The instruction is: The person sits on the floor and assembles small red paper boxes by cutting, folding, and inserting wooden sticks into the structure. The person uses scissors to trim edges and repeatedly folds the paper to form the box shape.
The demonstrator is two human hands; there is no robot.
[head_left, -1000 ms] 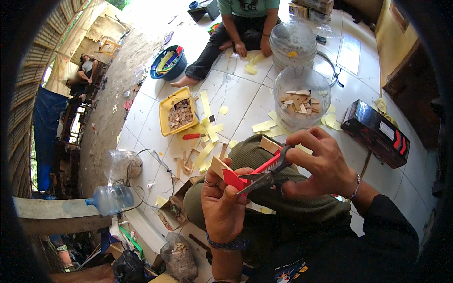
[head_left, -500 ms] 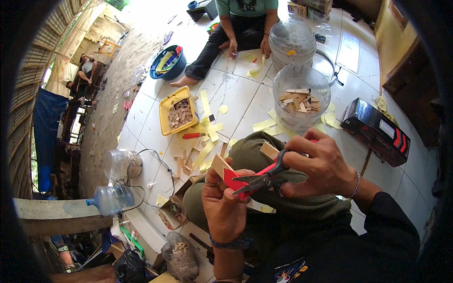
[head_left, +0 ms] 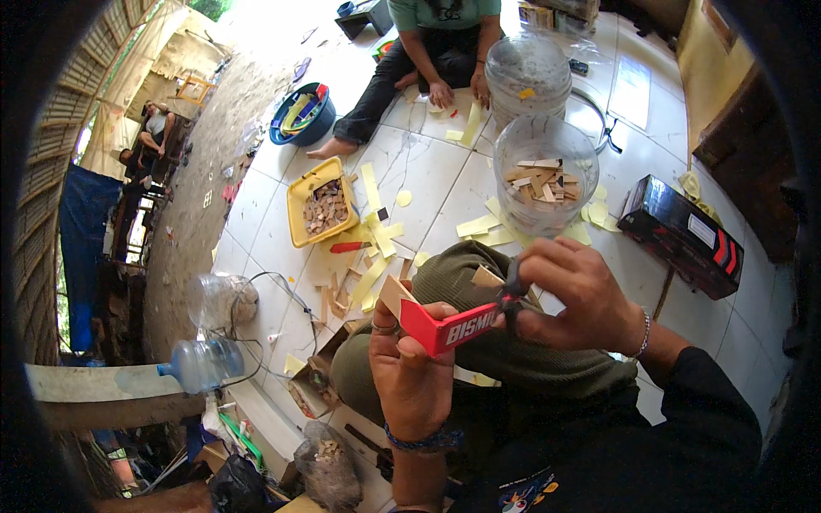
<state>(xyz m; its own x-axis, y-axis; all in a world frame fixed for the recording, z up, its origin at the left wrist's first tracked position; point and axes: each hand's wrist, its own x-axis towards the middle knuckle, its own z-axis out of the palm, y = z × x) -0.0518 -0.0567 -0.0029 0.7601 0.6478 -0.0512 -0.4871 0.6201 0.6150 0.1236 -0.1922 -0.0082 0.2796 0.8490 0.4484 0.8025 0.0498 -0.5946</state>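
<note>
Lying near the centre of the frame, the red strip (head_left: 440,336) extends its long axis from the left hand (head_left: 415,376), which pinches its left end, slightly upward to the scissors (head_left: 511,301) gripped rightward by the separate right hand (head_left: 581,286).

The red strip (head_left: 422,326) looks like smooth, faintly shiny plastic, against the pale, matt bare wood of the piece (head_left: 395,296) beside it. The scissors (head_left: 512,295) have dark, dull handles. Ribbed, matt cloth makes up the olive trousers (head_left: 462,275). The floor tiles (head_left: 440,184) are smooth and glossy, the black box (head_left: 667,232) shiny, the yellow tray (head_left: 298,212) smooth plastic, the clear tub (head_left: 513,184) scuffed plastic.
</note>
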